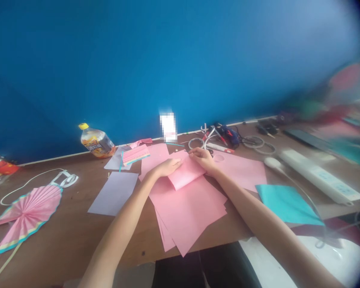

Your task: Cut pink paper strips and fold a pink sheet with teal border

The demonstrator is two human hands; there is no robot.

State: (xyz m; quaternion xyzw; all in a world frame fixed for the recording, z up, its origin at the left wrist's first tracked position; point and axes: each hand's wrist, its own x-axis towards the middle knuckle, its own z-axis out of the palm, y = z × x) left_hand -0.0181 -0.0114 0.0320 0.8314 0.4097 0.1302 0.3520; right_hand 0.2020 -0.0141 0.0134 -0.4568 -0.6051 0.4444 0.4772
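While in 2 hands (170,166) (204,159), pink paper (183,177).

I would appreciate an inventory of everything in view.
folded sheet: one, pink, centre
loose sheets: several, pink, around it
plain sheets: two, lavender, left of centre
square sheet: one, teal, right
pleated fan: one, pink, edged teal, far left
pleated paper: one, pink-teal, rear left
bottle: one, yellow-capped, by wall
power strip: one, white, right
cables: several, white, both sides
small clutter: uncounted, mixed, rear right
packet: one, red, left edge
pixelated object: one, white, by wall
curved object: one, white, bottom right
blurred things: uncounted, mixed, far right
wall: one, blue, behind
table: one, brown, underneath
left hand: one, bare, on folded sheet
right hand: one, bare, on folded sheet
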